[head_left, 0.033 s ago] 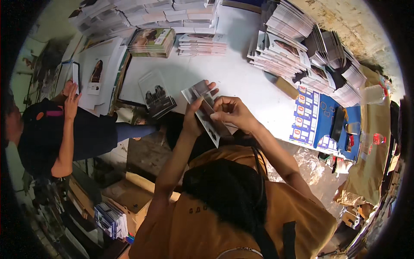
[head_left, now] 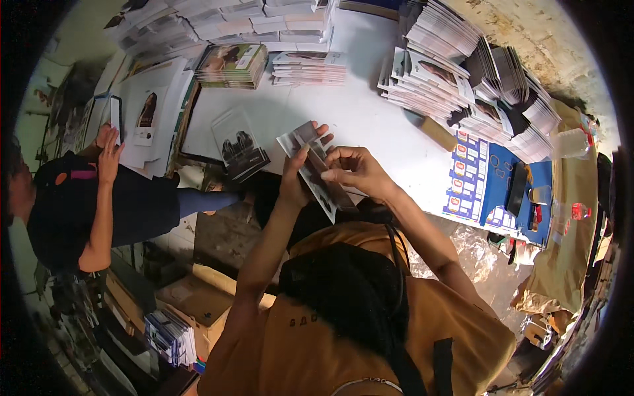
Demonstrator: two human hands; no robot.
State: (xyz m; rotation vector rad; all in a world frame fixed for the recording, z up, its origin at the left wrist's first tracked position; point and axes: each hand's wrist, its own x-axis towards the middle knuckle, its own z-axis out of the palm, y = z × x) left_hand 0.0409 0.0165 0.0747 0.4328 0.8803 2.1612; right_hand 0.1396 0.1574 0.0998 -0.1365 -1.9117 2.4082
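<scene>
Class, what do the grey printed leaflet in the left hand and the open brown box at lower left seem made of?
Grey printed leaflet: probably smooth paper, given thin, crisp edges; gloss unclear. Open brown box: likely matt cardboard, given dull tan panels.

The tabletop (head_left: 370,115) is bright, the corners black.

Left fingers (head_left: 323,130) mostly behind leaflet (head_left: 313,173)

I hold a slim, glossy leaflet (head_left: 316,179) printed in grey and brown with pale edges, raised at twelve o'clock from my chest and slanting, its far end toward eleven o'clock, its near corner toward five.
</scene>
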